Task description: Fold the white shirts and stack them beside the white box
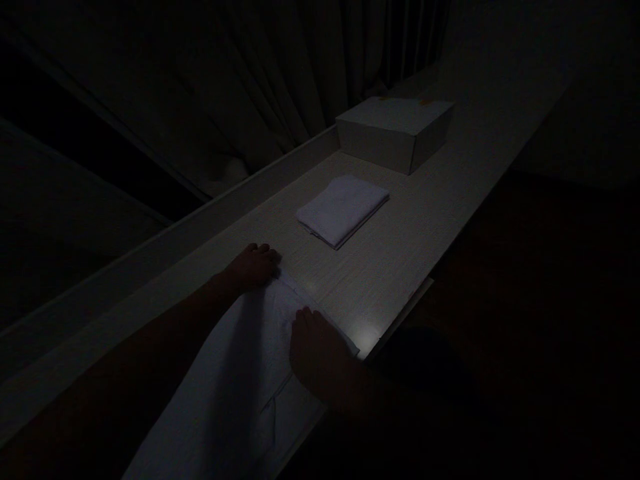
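A white cloth (pixel 235 373) is spread along the near part of a pale tabletop and runs out of view at the bottom. My left hand (pixel 254 265) is closed at its far left corner, fingers curled over the edge. My right hand (pixel 317 357) is closed on the cloth farther right, near the table's front edge, with its fingers bent down into the fabric. Beyond both hands lies a folded white cloth (pixel 343 210), flat and apart from the first. The dim light hides the thumbs and fine detail.
A pale box (pixel 380 143) stands farther back on the long tabletop (pixel 425 207). A low raised rim (pixel 280 167) borders the left side, with a dark curtain (pixel 300 73) behind it. The right side drops off into darkness.
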{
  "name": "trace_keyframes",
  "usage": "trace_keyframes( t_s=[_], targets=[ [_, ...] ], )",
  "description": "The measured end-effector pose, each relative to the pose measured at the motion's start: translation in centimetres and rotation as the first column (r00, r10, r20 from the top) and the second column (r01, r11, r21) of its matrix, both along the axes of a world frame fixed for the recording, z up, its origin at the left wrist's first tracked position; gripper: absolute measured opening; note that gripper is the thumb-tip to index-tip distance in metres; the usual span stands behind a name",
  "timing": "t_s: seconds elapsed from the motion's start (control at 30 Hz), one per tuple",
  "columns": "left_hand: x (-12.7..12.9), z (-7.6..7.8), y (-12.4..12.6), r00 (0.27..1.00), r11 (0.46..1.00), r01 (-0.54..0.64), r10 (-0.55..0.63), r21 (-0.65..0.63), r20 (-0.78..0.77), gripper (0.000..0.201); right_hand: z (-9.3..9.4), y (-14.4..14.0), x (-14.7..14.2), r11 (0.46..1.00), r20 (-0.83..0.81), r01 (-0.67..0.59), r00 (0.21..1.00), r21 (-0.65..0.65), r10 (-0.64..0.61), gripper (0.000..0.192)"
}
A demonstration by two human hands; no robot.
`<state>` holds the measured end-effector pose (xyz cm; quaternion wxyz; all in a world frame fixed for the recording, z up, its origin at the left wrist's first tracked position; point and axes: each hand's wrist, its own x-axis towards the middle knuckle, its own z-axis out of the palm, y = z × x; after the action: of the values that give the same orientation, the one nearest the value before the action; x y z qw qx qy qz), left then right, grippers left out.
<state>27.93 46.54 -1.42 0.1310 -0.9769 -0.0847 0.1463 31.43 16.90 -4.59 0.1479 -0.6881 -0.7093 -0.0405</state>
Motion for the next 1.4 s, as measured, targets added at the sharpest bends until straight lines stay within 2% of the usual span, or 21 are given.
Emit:
trace_keyframes(
  t_s=[0.1, 0.2, 0.27, 0.3, 0.33, 0.43, 0.53, 0.7, 0.8, 0.9, 0.97, 1.03, 1.13, 1.2, 1.3, 1.4],
  targets=[
    [-0.4, -0.4, 0.2, 0.956, 0.979, -0.200, 0.203, -0.034, 0.210, 0.031, 0.0, 0.0, 0.1, 1.000, 0.002, -0.006, 1.000, -0.005, 0.006, 0.041],
    [-1.9, -0.4, 0.1, 0.832, 0.921, -0.382, 0.380, -0.080, 0.403, 0.040, -0.1, 0.0, 0.2, 1.000, 0.002, -0.013, 1.000, 0.003, 0.013, 0.039],
    [-3.4, -0.7, -0.8, 0.734, 0.876, -0.455, 0.471, -0.160, 0.489, 0.046, 0.0, 0.1, 0.2, 1.000, -0.001, -0.018, 1.000, 0.001, 0.018, 0.037],
    [-4.0, -1.1, -1.5, 0.709, 0.868, -0.451, 0.490, -0.209, 0.507, 0.048, 0.1, 0.1, 0.2, 1.000, -0.002, -0.017, 1.000, -0.007, 0.017, 0.036],
    [-4.6, -1.7, -2.3, 0.715, 0.873, -0.419, 0.487, -0.250, 0.501, 0.050, 0.1, 0.2, 0.2, 1.000, -0.001, -0.016, 1.000, -0.015, 0.016, 0.036],
    [-5.2, -3.7, -4.5, 0.825, 0.907, -0.306, 0.404, -0.288, 0.396, 0.059, 0.3, 0.3, 0.1, 1.000, 0.012, -0.002, 1.000, -0.026, 0.002, 0.036],
    [-4.7, -5.3, -5.5, 0.848, 0.904, -0.330, 0.410, -0.270, 0.336, 0.066, 0.1, 0.2, 0.1, 1.000, 0.027, 0.011, 1.000, 0.001, -0.011, 0.038],
    [-4.1, -5.7, -5.8, 0.821, 0.901, -0.341, 0.425, -0.270, 0.382, 0.066, 0.0, 0.0, 0.1, 1.000, 0.032, 0.011, 0.999, 0.021, -0.012, 0.037],
    [-4.2, -5.5, -6.4, 0.780, 0.884, -0.325, 0.452, -0.336, 0.434, 0.067, 0.5, 0.0, 0.5, 0.999, 0.017, 0.002, 1.000, 0.053, -0.002, 0.037],
    [-4.5, -4.9, -6.5, 0.660, 0.838, -0.334, 0.535, -0.431, 0.528, 0.064, 1.2, 0.2, 1.1, 0.996, 0.000, -0.004, 1.000, 0.093, 0.004, 0.037],
    [-4.9, -4.3, -5.8, 0.606, 0.836, -0.339, 0.545, -0.431, 0.580, 0.057, 1.4, 0.3, 1.4, 0.996, -0.020, 0.006, 1.000, 0.093, -0.004, 0.035],
    [-5.2, -3.6, -4.5, 0.650, 0.876, -0.322, 0.480, -0.358, 0.589, 0.050, 1.4, 0.4, 1.6, 0.996, -0.037, 0.016, 0.999, 0.085, -0.013, 0.035],
    [-5.1, -2.5, -2.5, 0.801, 0.944, -0.255, 0.328, -0.210, 0.500, 0.043, 1.0, 0.5, 1.6, 0.997, -0.046, 0.016, 0.999, 0.078, -0.013, 0.034],
    [-4.8, -2.2, -1.5, 0.861, 0.965, -0.214, 0.260, -0.153, 0.437, 0.039, 0.9, 0.5, 1.5, 0.997, -0.044, 0.011, 0.999, 0.077, -0.008, 0.033],
    [-4.2, -2.3, -0.7, 0.906, 0.981, -0.165, 0.193, -0.104, 0.377, 0.040, 1.1, 0.5, 1.5, 0.997, -0.043, 0.004, 0.999, 0.072, -0.001, 0.033],
    [-3.7, -2.6, -0.2, 0.913, 0.985, -0.164, 0.171, -0.049, 0.370, 0.042, 1.5, 0.4, 1.7, 0.999, -0.035, 0.011, 0.999, 0.045, -0.010, 0.029]
  ],
)
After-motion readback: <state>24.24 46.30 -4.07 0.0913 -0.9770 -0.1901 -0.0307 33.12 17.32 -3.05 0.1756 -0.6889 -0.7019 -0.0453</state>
